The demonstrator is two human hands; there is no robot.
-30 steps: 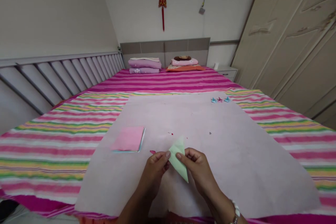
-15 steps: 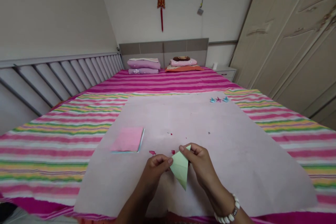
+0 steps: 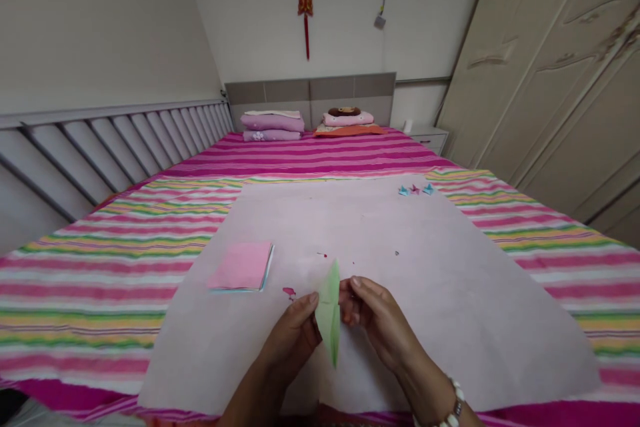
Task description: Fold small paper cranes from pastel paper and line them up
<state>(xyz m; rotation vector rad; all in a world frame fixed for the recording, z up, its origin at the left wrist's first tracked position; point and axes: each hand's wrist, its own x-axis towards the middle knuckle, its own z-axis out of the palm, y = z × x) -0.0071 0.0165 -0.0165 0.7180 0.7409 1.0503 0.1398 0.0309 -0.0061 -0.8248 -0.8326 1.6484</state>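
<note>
A pale green sheet of folded paper (image 3: 329,313) stands nearly upright over the white sheet, with its folded layers seen almost edge-on. My left hand (image 3: 295,327) pinches it at its left side, thumb in front. My right hand (image 3: 370,313) is close by the paper's right edge, its fingers loosely bent and the thumb off the paper; whether a fingertip touches the edge I cannot tell. To the left lies a stack of square coloured paper (image 3: 243,265), pink on top. Dark pink scraps (image 3: 289,291) are near my left hand.
The large white sheet (image 3: 450,320) covers the middle of a striped bed (image 3: 90,287). Small folded paper pieces, blue (image 3: 429,189) and pink (image 3: 415,190), stand at its far right corner. Folded bedding (image 3: 273,123) lies by the headboard; a wardrobe (image 3: 560,93) is at right.
The green paper has turned from showing its broad face to nearly edge-on and shifted left. My right thumb has come off its upper corner; my left hand keeps its hold.
</note>
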